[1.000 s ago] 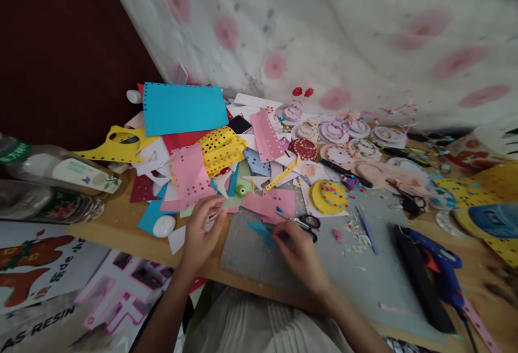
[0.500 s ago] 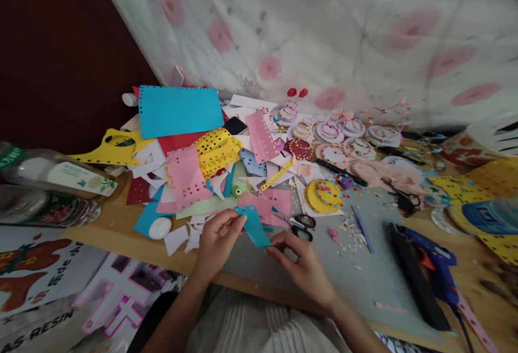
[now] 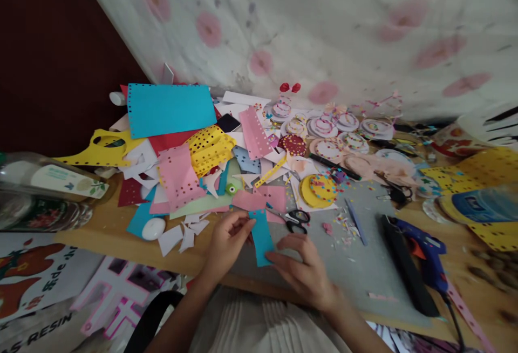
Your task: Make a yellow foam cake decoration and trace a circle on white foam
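Observation:
A small strip of blue paper hangs between my two hands above the front edge of the grey mat. My left hand pinches its upper left side, near small holes along the top. At the strip's lower right corner, the fingers of my right hand are closed on it. Just beyond the strip lie black-handled scissors, their blades pointing left over pink paper. Punched pink, yellow and white paper scraps cover the area left of the scissors.
Round layered paper pieces stand at the back right. A blue glue gun rests beside a long black object on the right. Plastic bottles lie at the left. A large blue sheet is at the back left.
The blue strip has turned from slanted to nearly upright, and my right hand has shifted slightly down with its lower end. The whole view has shifted a little, moving the table's things left.

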The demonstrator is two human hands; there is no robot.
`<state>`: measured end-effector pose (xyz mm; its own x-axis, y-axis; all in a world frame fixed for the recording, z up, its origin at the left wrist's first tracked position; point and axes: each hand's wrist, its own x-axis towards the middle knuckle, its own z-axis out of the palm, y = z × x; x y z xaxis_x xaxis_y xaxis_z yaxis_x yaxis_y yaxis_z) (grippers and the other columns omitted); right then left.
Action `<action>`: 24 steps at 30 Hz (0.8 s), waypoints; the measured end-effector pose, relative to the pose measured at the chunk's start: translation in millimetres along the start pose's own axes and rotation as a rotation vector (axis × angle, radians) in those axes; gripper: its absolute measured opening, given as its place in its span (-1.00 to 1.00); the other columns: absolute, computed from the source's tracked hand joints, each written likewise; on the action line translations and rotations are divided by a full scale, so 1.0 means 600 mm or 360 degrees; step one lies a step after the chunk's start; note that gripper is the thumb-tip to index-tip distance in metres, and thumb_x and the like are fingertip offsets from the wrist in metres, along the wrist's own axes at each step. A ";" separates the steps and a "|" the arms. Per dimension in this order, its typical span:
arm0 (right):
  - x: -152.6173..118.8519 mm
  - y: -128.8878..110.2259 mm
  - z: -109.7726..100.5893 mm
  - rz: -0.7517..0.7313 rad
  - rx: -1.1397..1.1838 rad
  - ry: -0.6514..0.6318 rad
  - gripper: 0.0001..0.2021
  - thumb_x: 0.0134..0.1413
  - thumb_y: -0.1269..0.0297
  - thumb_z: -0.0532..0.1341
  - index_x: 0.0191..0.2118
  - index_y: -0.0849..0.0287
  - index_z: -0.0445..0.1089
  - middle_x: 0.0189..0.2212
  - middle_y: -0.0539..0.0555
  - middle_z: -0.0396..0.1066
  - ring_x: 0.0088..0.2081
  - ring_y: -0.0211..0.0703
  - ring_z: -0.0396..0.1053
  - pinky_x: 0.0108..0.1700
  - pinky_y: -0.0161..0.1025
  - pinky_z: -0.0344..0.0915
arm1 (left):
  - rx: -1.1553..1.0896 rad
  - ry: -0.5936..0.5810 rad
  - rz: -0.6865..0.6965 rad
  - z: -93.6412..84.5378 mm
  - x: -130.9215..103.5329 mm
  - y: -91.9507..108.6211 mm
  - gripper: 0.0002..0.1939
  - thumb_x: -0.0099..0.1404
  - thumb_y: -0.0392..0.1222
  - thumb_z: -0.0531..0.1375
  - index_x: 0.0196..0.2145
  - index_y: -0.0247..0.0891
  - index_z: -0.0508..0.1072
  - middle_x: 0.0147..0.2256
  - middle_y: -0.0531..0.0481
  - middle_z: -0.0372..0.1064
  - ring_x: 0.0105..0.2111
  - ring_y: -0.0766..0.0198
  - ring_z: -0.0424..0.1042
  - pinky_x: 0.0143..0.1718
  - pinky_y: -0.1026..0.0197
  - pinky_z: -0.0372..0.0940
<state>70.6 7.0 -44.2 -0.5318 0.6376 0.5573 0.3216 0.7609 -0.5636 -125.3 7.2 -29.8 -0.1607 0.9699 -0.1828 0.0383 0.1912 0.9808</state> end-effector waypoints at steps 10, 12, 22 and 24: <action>-0.079 0.016 0.000 0.0261 -0.0041 -0.0361 -0.72 0.28 0.38 0.08 0.02 0.03 0.40 -0.18 0.11 0.50 -0.15 -0.08 0.38 -0.13 -0.07 0.37 | 0.0774 -0.0164 0.0823 0.019 -0.044 -0.046 -0.74 0.29 -0.25 0.19 -0.05 -0.18 0.43 -0.08 -0.11 0.42 -0.03 0.16 0.38 0.04 0.07 0.29; -0.085 0.019 0.004 0.0340 -0.0035 -0.0324 -0.78 0.26 0.38 0.11 -0.05 0.06 0.44 -0.22 0.11 0.51 -0.17 -0.08 0.37 -0.14 -0.07 0.36 | 0.0938 -0.0440 0.0920 0.020 -0.059 -0.052 -0.77 0.28 -0.23 0.21 -0.08 -0.17 0.45 -0.12 -0.09 0.44 -0.06 0.15 0.39 0.01 0.07 0.29; -0.092 0.008 0.001 0.0583 0.0126 -0.0135 -0.86 0.19 0.36 0.18 -0.20 0.07 0.49 -0.21 0.12 0.44 -0.14 -0.07 0.34 -0.11 -0.06 0.34 | 0.1151 -0.0453 0.0983 0.036 -0.075 -0.083 -0.88 0.33 -0.26 0.16 -0.24 -0.18 0.51 -0.19 -0.05 0.50 -0.10 0.16 0.41 -0.03 0.04 0.28; -0.092 0.006 0.001 0.0568 0.0114 -0.0173 -0.87 0.19 0.36 0.19 -0.21 0.08 0.48 -0.20 0.11 0.43 -0.13 -0.06 0.33 -0.10 -0.05 0.32 | 0.1200 -0.0488 0.0989 0.034 -0.079 -0.083 -0.88 0.33 -0.26 0.15 -0.26 -0.18 0.51 -0.15 -0.05 0.50 -0.07 0.14 0.41 -0.01 0.02 0.25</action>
<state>100.9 -25.5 -77.6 -0.4772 0.8418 0.2523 0.4481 0.4801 -0.7541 -99.5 -45.2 -71.6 0.3540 0.9066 0.2299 0.6564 -0.4159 0.6294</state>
